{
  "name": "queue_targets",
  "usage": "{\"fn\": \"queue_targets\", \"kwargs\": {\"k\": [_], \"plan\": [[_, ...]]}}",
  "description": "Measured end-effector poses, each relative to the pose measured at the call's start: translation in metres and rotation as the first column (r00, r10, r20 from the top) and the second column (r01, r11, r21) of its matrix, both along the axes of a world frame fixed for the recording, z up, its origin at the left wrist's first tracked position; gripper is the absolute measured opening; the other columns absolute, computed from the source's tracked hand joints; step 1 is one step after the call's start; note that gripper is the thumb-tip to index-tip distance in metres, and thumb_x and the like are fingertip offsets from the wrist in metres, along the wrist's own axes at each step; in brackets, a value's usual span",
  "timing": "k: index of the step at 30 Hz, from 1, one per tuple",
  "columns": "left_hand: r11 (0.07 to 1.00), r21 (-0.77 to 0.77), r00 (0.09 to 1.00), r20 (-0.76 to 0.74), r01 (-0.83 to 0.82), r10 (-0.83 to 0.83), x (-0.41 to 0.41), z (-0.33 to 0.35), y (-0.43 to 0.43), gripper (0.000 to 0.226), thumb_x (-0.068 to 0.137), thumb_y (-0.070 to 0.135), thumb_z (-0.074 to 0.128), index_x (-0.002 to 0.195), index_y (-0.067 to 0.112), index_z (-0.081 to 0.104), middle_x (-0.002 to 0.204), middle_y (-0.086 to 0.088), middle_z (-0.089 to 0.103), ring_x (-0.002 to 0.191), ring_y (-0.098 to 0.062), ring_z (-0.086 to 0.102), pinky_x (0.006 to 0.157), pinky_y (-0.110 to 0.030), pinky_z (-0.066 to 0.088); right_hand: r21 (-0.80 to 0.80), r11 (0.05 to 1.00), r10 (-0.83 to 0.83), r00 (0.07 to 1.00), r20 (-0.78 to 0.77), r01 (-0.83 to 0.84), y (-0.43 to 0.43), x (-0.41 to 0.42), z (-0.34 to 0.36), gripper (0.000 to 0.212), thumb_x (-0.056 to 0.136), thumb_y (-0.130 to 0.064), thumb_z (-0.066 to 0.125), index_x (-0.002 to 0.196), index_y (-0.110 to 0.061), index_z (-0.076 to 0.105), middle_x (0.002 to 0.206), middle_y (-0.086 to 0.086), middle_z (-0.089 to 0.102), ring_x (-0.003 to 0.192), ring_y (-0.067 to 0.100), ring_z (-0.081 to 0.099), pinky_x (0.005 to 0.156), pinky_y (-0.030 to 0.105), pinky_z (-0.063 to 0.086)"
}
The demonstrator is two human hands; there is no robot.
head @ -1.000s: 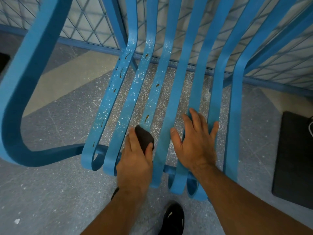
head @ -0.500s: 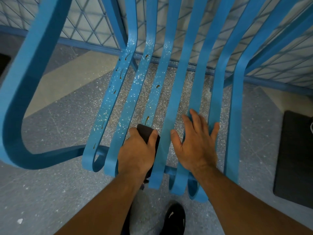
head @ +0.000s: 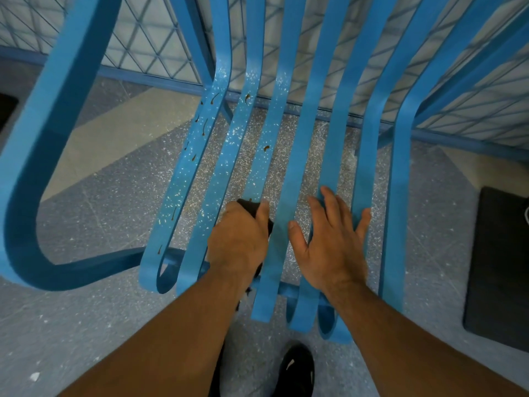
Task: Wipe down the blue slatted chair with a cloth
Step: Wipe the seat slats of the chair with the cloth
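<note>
The blue slatted chair [head: 300,133] fills the view from above, its seat slats running toward me. The left slats carry white specks and small brown smears; the right slats look cleaner. My left hand [head: 237,242] is closed on a dark cloth [head: 250,207] and presses it onto the third slat from the left, near the front edge. Most of the cloth is hidden under the hand. My right hand [head: 332,239] lies flat with fingers spread across two slats to the right, holding nothing.
The broad blue armrest loop [head: 37,156] curves at the left. A wire mesh fence [head: 148,47] stands behind the chair. A dark mat [head: 501,267] lies on the speckled floor at the right. My black shoe [head: 297,368] shows below the seat front.
My left hand has slid the cloth along the slat and closed more tightly around it, its wrist dropping toward the front edge. The right hand has stayed flat in place.
</note>
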State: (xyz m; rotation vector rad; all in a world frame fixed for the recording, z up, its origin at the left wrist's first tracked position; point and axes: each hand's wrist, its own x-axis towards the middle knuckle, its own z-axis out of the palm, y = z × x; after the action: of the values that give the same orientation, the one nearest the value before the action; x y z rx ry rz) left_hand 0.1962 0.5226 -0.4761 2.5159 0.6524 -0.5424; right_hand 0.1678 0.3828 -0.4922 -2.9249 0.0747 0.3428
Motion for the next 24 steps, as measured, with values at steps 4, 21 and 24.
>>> {"fn": "queue_targets", "kwargs": {"k": [4, 21, 24], "plan": [[0.998, 0.005, 0.994, 0.086, 0.065, -0.065, -0.004, -0.003, 0.004, 0.058, 0.096, 0.058, 0.027, 0.121, 0.009, 0.043, 0.106, -0.009, 0.06, 0.089, -0.026, 0.058, 0.067, -0.037, 0.046, 0.002, 1.0, -0.006, 1.0, 0.009, 0.006, 0.001, -0.001, 0.0, 0.066, 0.095, -0.06, 0.023, 0.142, -0.018, 0.04, 0.157, 0.003, 0.025, 0.143, 0.028, 0.027, 0.115, 0.066, 0.005], [0.939, 0.131, 0.933, 0.135, 0.317, -0.334, -0.013, -0.013, 0.006, 0.067, 0.099, 0.04, 0.039, 0.148, 0.004, 0.01, 0.142, -0.018, 0.037, 0.125, -0.031, 0.046, 0.094, -0.039, 0.048, -0.011, 0.999, -0.047, 0.999, 0.012, 0.048, 0.001, 0.0, -0.004, 0.065, 0.096, -0.057, 0.022, 0.148, -0.02, 0.031, 0.16, 0.007, 0.022, 0.147, 0.032, 0.017, 0.115, 0.065, 0.006], [0.985, 0.054, 0.981, 0.097, 0.163, -0.167, 0.001, -0.009, 0.002, 0.055, 0.097, 0.049, 0.041, 0.13, 0.006, 0.034, 0.117, -0.014, 0.057, 0.102, -0.031, 0.06, 0.076, -0.04, 0.053, -0.03, 0.996, -0.083, 0.997, 0.004, 0.084, 0.001, 0.0, -0.004, 0.069, 0.096, -0.06, 0.021, 0.15, -0.018, 0.03, 0.16, 0.009, 0.021, 0.148, 0.033, 0.013, 0.114, 0.067, 0.005]]}}
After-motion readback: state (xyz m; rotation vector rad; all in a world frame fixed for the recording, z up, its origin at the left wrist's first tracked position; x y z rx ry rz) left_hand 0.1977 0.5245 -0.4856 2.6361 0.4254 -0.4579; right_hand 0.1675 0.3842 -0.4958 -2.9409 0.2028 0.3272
